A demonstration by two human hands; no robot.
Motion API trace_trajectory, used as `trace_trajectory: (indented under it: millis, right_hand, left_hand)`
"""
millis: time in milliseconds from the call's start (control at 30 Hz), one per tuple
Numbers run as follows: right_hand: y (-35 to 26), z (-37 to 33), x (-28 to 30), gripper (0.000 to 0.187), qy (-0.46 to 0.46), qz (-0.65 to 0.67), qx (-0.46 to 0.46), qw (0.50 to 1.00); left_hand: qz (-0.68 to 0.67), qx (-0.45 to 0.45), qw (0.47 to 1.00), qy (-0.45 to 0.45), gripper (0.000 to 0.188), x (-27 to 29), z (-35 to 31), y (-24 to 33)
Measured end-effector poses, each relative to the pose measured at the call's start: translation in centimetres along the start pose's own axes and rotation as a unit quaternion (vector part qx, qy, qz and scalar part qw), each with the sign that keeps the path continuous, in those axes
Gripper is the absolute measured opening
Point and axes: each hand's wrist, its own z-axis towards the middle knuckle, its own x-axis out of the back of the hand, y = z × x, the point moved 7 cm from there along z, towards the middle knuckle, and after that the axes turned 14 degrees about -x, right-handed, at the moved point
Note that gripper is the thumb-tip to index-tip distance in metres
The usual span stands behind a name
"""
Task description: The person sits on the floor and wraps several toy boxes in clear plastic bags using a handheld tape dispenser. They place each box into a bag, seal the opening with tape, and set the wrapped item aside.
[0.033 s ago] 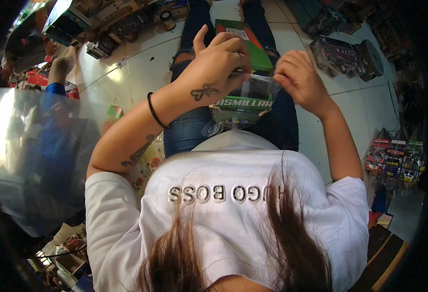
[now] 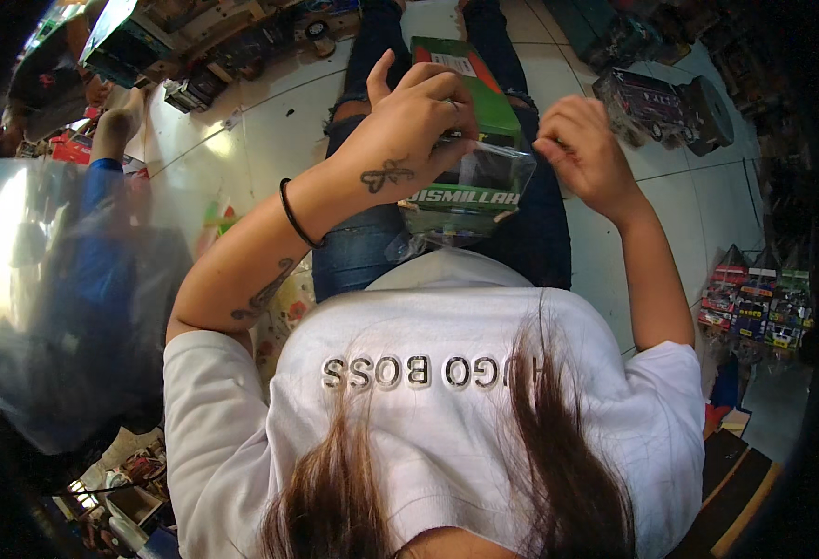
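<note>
A green box (image 2: 495,116) with a red patch and a white label rests on my lap between my thighs. Clear plastic film (image 2: 498,168) covers its near end, and dark parts show through. My left hand (image 2: 428,112) lies across the box's left side, fingers bent over its top and thumb on the film. To the right of the box, my right hand (image 2: 584,154) is raised with fingers curled toward the thumb, just off the film's corner. Whether those fingertips hold anything is too small to tell.
A large clear plastic sheet (image 2: 18,307) stands at the left. Model vehicles, including a dark wrapped truck (image 2: 649,104), lie on the tiled floor at the far right. Several small packaged toy vehicles (image 2: 754,303) sit at the right. At the far left, a person's blue-clad limb (image 2: 107,200) shows.
My right hand has moved slightly right, away from the film's corner. My left hand and the box stay almost in place. The plastic sheet at the left has shifted a little.
</note>
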Motion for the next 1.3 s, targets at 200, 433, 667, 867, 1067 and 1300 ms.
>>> trace_trajectory:
  millis: [200,433,667,867,1067,1300]
  right_hand:
    - [-1.2,-1.0,-2.1,0.018,0.092,0.002,0.032,0.995]
    - [0.3,-0.5,-3.3,0.009,0.045,0.125,-0.024,0.991]
    - [0.6,0.2,-3.3,0.011,0.024,0.154,-0.041,0.987]
    - [0.6,-0.1,-2.8,0.018,0.072,0.103,-0.030,0.992]
    - [-2.4,-2.4,-3.7,0.024,0.195,-0.101,0.005,0.976]
    - [-2.9,-1.3,-4.8,0.012,0.167,-0.171,0.063,0.969]
  left_hand:
    - [0.044,-0.010,0.998,0.047,0.011,0.2,-0.8,0.0]
    - [0.034,-0.003,0.999,-0.002,0.012,2.9,-2.3,-1.1]
    - [0.009,0.014,1.000,-0.001,0.016,0.2,-0.9,-0.4]
    - [-0.100,0.127,0.987,-0.025,0.021,-1.2,-0.7,-2.3]
    - [-0.145,0.220,0.961,-0.078,0.024,-2.7,-1.2,-3.2]
    - [-0.058,0.136,0.988,-0.037,0.024,-1.4,-1.0,-2.9]
